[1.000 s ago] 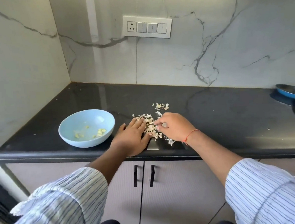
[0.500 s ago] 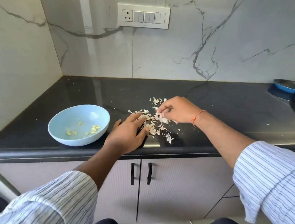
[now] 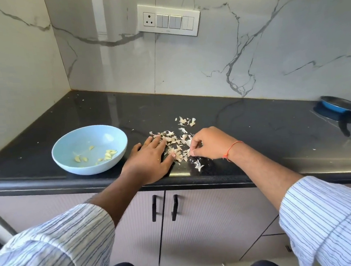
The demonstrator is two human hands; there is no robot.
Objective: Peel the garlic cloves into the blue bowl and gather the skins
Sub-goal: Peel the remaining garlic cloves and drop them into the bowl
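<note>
Blue bowl (image 3: 89, 149) near the counter (image 3: 264, 125) front edge, left, holds peeled cloves (image 3: 109, 153): peeling looks done. Left hand (image 3: 149, 161) lies flat, fingers straight, walling the skins (image 3: 175, 143); right hand (image 3: 209, 143), curled, rakes them. Strays (image 3: 186, 121) behind remain ungathered.

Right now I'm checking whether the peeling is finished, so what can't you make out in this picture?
- Head view: anything under the left hand, which lies flat over part of the garlic skins.
- What the right hand holds; its curled fingers hide it.
- Whether an unpeeled clove sits among the skins: pieces too small.
- The blue pan: cut off by the right edge.
</note>
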